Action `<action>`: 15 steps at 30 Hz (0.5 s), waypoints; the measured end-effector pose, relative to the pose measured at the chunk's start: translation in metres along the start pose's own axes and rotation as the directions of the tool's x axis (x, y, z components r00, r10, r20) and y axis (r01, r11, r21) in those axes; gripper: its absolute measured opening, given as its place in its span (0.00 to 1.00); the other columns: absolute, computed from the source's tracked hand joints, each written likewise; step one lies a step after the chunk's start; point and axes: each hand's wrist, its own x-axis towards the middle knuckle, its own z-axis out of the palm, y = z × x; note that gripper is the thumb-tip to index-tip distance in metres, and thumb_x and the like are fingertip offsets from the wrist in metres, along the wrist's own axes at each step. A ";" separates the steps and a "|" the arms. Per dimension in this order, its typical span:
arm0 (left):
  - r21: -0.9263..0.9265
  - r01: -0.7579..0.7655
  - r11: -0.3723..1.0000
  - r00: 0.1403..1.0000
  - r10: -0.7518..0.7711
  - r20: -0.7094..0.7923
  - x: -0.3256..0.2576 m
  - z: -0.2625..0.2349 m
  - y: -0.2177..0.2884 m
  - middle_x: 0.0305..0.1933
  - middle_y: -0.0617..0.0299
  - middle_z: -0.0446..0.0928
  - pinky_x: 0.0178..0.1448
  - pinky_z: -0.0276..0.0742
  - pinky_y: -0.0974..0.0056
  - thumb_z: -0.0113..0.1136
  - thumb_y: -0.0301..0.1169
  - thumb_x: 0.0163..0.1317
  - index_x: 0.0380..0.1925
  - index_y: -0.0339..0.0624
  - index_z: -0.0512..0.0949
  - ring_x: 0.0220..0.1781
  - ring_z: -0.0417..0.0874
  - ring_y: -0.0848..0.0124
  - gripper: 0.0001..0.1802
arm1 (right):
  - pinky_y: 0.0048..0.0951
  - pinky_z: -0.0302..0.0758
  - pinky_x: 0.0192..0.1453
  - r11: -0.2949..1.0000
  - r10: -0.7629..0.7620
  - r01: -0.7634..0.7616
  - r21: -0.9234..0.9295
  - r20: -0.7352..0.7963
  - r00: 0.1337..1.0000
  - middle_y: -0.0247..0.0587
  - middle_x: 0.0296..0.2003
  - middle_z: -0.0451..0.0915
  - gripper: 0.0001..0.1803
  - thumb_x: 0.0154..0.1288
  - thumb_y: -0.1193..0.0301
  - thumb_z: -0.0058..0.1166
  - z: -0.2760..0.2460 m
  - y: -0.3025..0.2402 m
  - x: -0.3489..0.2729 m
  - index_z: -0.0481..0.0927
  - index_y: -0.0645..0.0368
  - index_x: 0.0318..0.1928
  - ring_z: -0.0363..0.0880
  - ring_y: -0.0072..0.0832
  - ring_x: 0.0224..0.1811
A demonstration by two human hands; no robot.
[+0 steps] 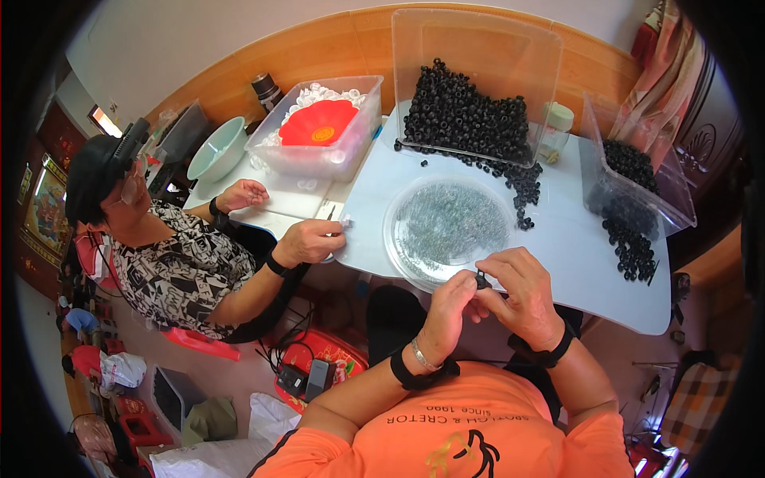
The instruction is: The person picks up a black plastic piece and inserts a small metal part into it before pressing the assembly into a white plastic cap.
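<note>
My left hand (448,317) and my right hand (524,299) meet at the near edge of the table. Between their fingertips they pinch a small black ring-like part (482,280), mostly covered by the fingers. Just beyond my hands lies a round clear tray (390,231), spread with many tiny shiny pieces (454,215) too small to make out. Past it, a tipped clear plastic bin (478,40) holds a heap of black ring-like parts (466,111), some spilling out onto the table toward the tray.
On the right, another clear bin (677,187) leans with more black parts (633,248) spilled before it. A lidded jar (558,127) stands between the bins. At the left, a co-worker's hand (307,241) holds a small white piece, near a bin (351,155) of white parts under a red dish (319,119).
</note>
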 end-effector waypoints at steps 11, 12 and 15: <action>0.119 -0.028 0.993 0.997 0.036 -0.067 -0.002 0.000 0.005 0.24 0.62 0.75 0.29 0.70 0.72 0.40 0.37 0.72 0.32 0.36 0.74 0.23 0.74 0.76 0.18 | 0.35 0.75 0.38 0.998 -0.050 0.050 0.027 0.025 0.998 0.40 0.32 0.80 0.17 0.45 0.76 0.65 -0.001 -0.005 0.006 0.80 0.61 0.39 0.77 0.38 0.34; 0.118 -0.027 0.993 0.997 0.036 -0.070 -0.002 0.002 0.007 0.24 0.62 0.75 0.29 0.70 0.72 0.40 0.37 0.72 0.32 0.36 0.74 0.23 0.74 0.76 0.18 | 0.35 0.75 0.38 0.998 -0.050 0.049 0.029 0.027 0.998 0.40 0.32 0.80 0.17 0.45 0.76 0.65 0.000 -0.005 0.007 0.80 0.61 0.39 0.77 0.38 0.34; 0.102 -0.011 0.995 0.996 0.019 -0.084 -0.001 0.006 0.014 0.24 0.62 0.75 0.28 0.69 0.72 0.40 0.36 0.72 0.31 0.36 0.74 0.22 0.74 0.76 0.18 | 0.35 0.74 0.37 0.998 -0.060 0.061 0.026 -0.005 0.998 0.40 0.31 0.79 0.16 0.44 0.77 0.64 0.001 -0.005 0.007 0.80 0.61 0.38 0.77 0.37 0.33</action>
